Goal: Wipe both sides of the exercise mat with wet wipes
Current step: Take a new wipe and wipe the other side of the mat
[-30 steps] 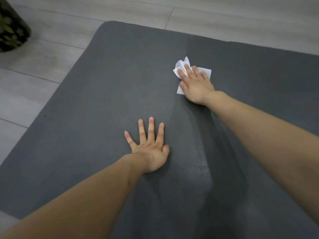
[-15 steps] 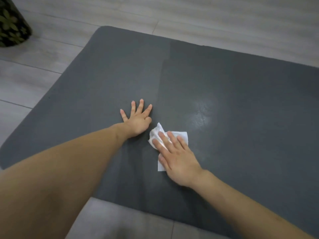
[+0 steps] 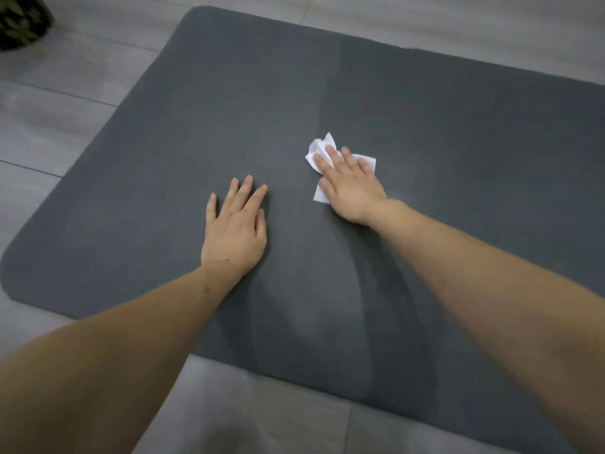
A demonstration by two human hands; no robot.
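A dark grey exercise mat (image 3: 458, 132) lies flat on the floor and fills most of the view. My right hand (image 3: 352, 191) presses a crumpled white wet wipe (image 3: 319, 149) onto the mat near its middle, fingers straight on top of the wipe. To its left, my left hand (image 3: 234, 227) rests flat on the mat with fingers spread, holding nothing. A darker damp streak runs down the mat below the right hand.
Grey floor tiles (image 3: 55, 93) surround the mat on the left, far and near sides. A dark pot with green leaves (image 3: 19, 21) stands at the far left corner, off the mat.
My right hand pulled the wipe from the far part of the mat to near its front edge, then pushed it back out to the middle. The left hand stayed flat on the mat.
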